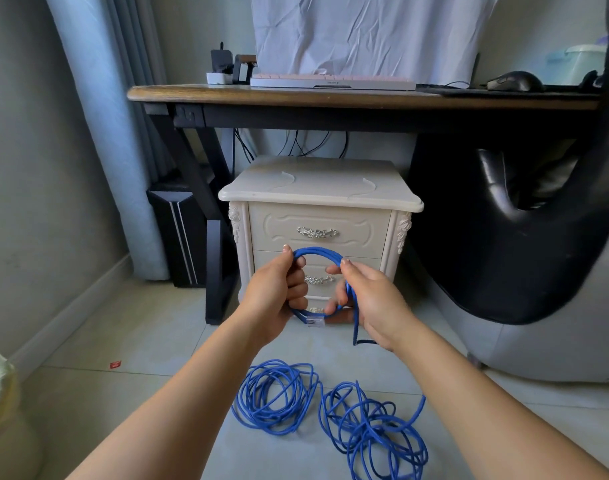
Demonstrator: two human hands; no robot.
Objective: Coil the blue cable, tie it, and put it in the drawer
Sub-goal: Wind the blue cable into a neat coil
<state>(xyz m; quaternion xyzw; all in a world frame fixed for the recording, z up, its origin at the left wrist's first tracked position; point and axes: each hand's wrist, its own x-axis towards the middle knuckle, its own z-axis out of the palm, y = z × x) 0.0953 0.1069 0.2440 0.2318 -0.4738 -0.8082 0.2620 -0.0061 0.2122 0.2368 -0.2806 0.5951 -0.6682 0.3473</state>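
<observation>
Tiled floor at lower centre holds most of the blue cable, light and springy. Mid-frame, left hand and right hand each grip a small started coil, best pinched where loops cross, before closed drawers.

Both hands hold up a small loop of the blue cable before the white nightstand's closed drawers. The left hand grips it at nine o'clock, the right hand at three, with the clear plug at six. The rest sprawls in loose tangles on the floor.
</observation>
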